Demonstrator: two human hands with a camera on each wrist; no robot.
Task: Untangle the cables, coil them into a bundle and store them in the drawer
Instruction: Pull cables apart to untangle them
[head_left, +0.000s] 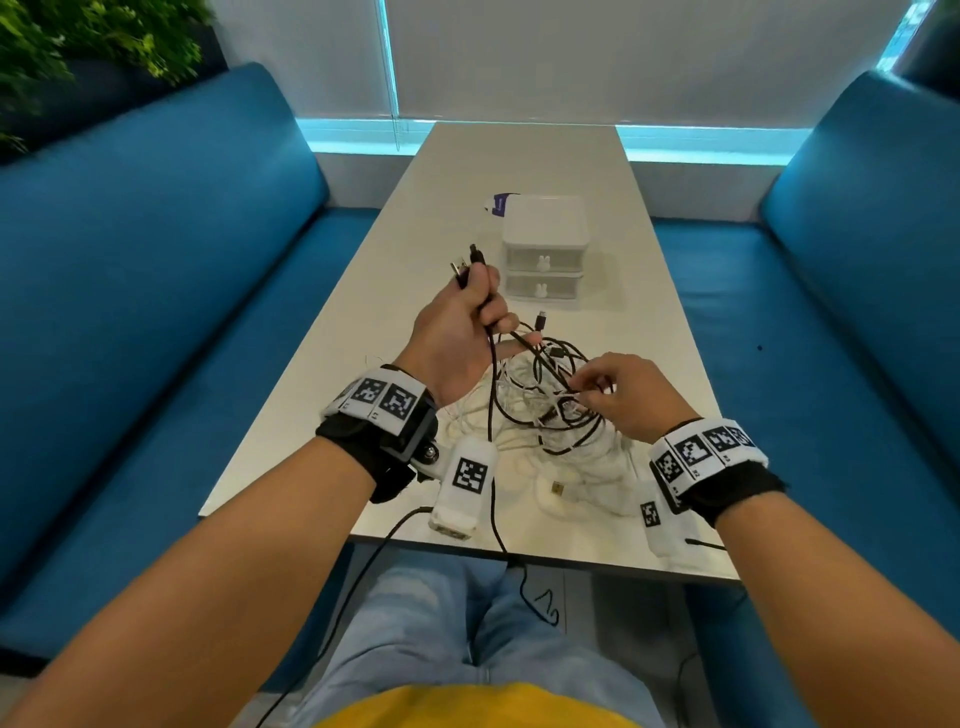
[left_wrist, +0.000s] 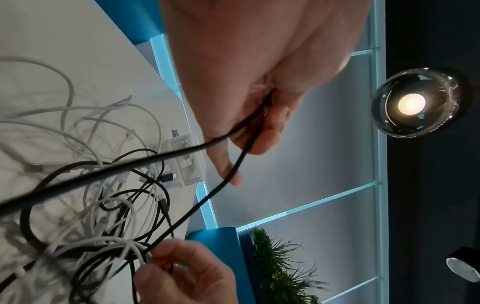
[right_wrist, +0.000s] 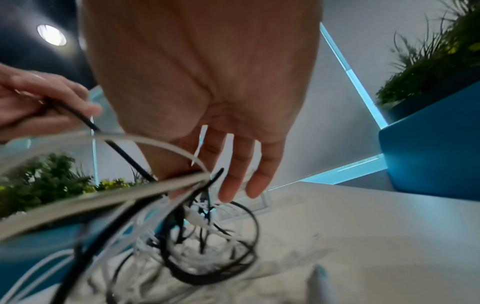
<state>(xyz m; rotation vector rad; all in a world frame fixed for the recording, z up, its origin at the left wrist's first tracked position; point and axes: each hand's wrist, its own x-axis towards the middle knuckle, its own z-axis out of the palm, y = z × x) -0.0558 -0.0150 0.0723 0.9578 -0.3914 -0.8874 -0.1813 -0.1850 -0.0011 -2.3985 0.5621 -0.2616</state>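
Observation:
A tangle of black and white cables (head_left: 561, 431) lies on the white table (head_left: 519, 166) in front of me. My left hand (head_left: 485, 306) is raised above it and grips a black cable (head_left: 491, 405) just below its two plugs (head_left: 467, 262). That cable (left_wrist: 207, 197) runs down from my left hand (left_wrist: 257, 131) to the tangle. My right hand (head_left: 587, 395) pinches white strands (left_wrist: 140, 253) in the knot with thumb and forefinger. Its other fingers (right_wrist: 233, 181) are stretched out. A small white two-drawer unit (head_left: 544, 228) stands behind, both drawers closed.
Blue sofas (head_left: 156, 312) flank the table on both sides, with plants (head_left: 78, 47) at the back left. A purple-and-white packet (head_left: 498, 203) lies behind the drawer unit. One black cable (head_left: 498, 530) hangs over the near table edge towards my lap.

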